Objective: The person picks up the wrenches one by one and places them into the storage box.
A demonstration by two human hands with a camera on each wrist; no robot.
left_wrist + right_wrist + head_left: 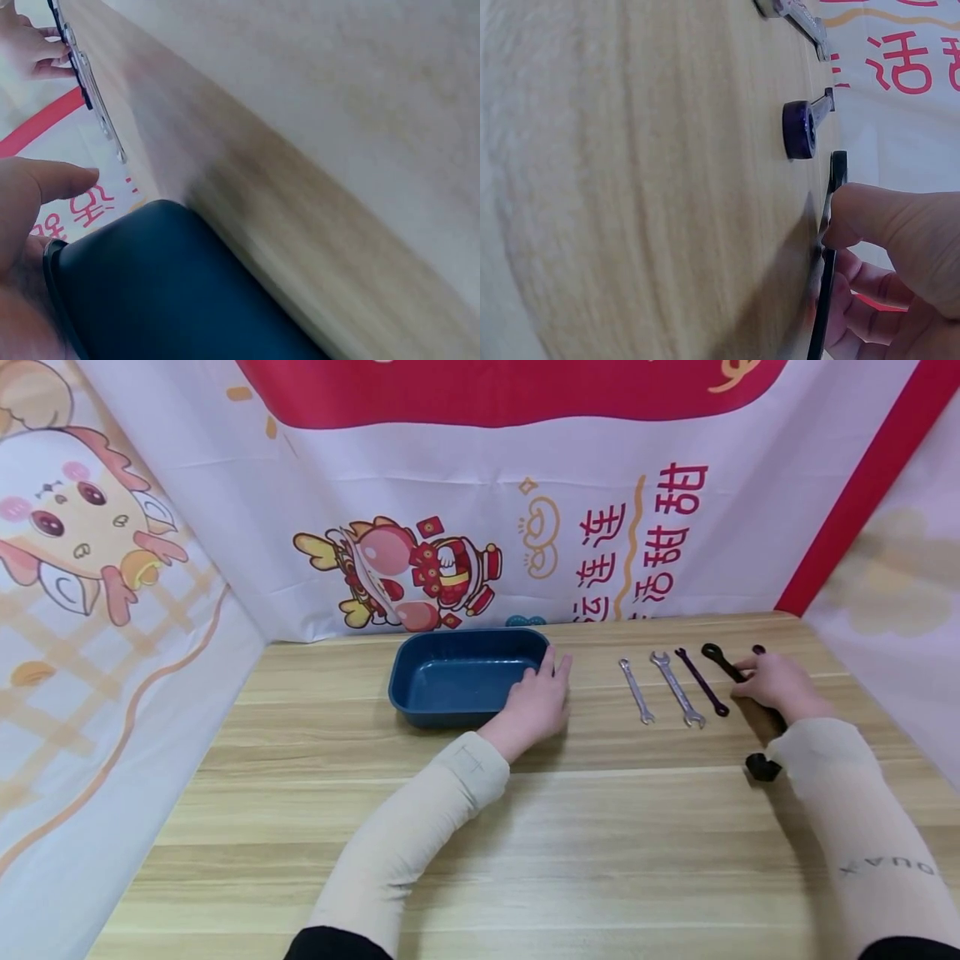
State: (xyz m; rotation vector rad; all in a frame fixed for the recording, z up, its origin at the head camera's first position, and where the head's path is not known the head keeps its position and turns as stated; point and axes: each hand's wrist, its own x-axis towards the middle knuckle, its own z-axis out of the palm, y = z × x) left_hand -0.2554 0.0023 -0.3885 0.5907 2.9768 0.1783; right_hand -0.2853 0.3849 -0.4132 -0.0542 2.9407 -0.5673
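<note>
A dark blue rectangular tray [442, 720] stands on the wooden table near the back cloth. My left hand [534, 700] rests at its right end, fingers extended along the rim; in the left wrist view the thumb [67, 180] stands apart from the tray. Farther right, my right hand [786, 685] pinches a black wrench [720, 658] between thumb and fingers, and its middle is hidden by the hand. To its left lie a dark purple wrench [702, 683], a larger silver wrench [678, 690] and a small silver wrench [637, 692].
Another dark tool end [759, 649] shows behind the right hand. A black object [762, 767] appears beside the right cuff; its kind is unclear. Printed cloth [465, 468] hangs along the back and both sides of the table [570, 860].
</note>
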